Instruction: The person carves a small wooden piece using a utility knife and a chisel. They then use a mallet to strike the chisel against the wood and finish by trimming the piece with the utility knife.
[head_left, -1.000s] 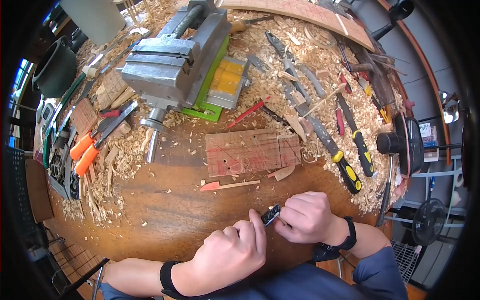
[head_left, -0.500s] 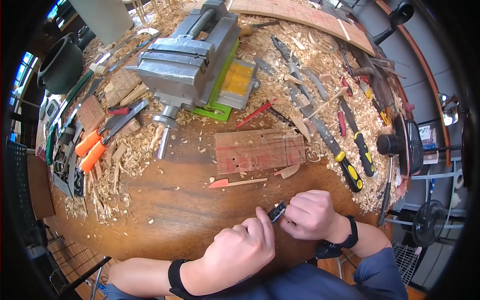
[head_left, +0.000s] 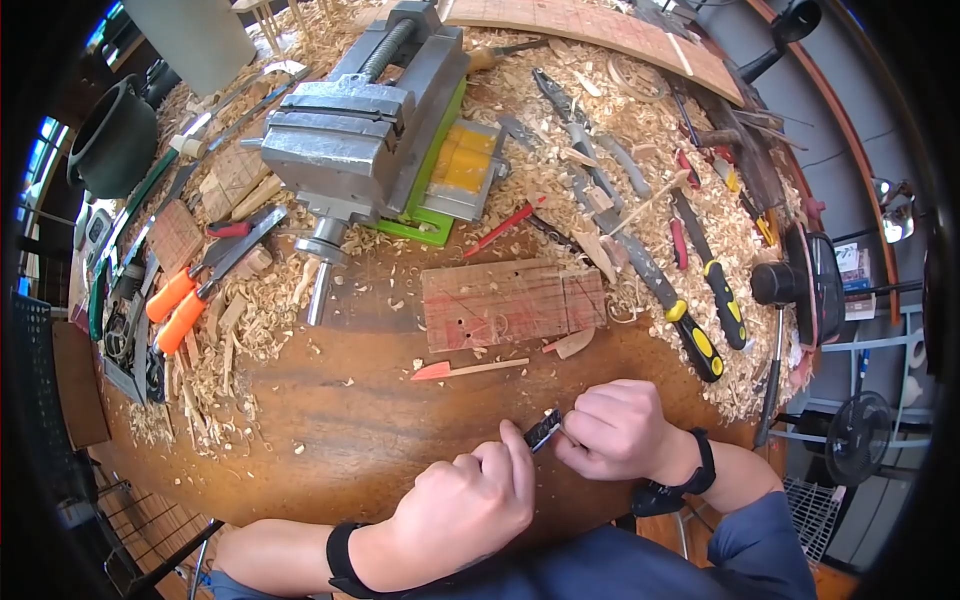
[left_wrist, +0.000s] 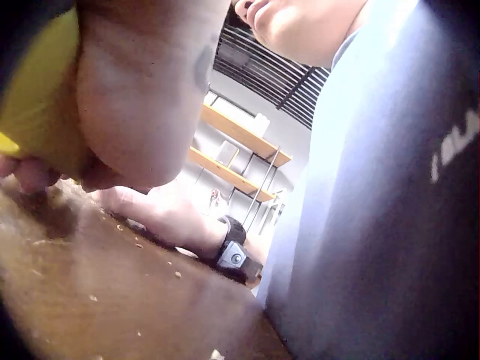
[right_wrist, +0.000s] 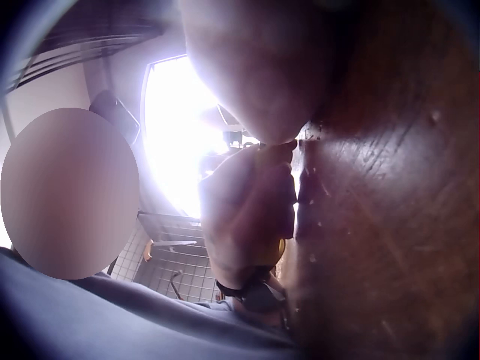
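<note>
In the head view my left hand [head_left: 465, 505] grips a yellow-handled tool near the table's front edge. Its dark, silver-edged end [head_left: 543, 430] sticks out past the thumb. In the left wrist view the yellow handle [left_wrist: 45, 97] lies inside the curled fingers. My right hand [head_left: 615, 430] has its fingers curled, thumb and forefinger pinching at the dark end; whatever lies deeper in that fist is hidden. Ahead of the hands are a red-tipped wooden stick [head_left: 470, 369], shaped like a small knife, and a marked reddish board [head_left: 510, 305].
A metal vise [head_left: 335, 140] stands at the back left on a green base [head_left: 415, 225]. Orange-handled tools [head_left: 180, 325] lie left among wood shavings. To the right are yellow-and-black-handled files [head_left: 695, 345] and a black-headed mallet [head_left: 775, 285]. A curved plank [head_left: 590, 35] spans the back.
The whole head view shifts slightly to and fro. Both hands stay together at the dark end of the tool, with only slight movement of the left hand.
</note>
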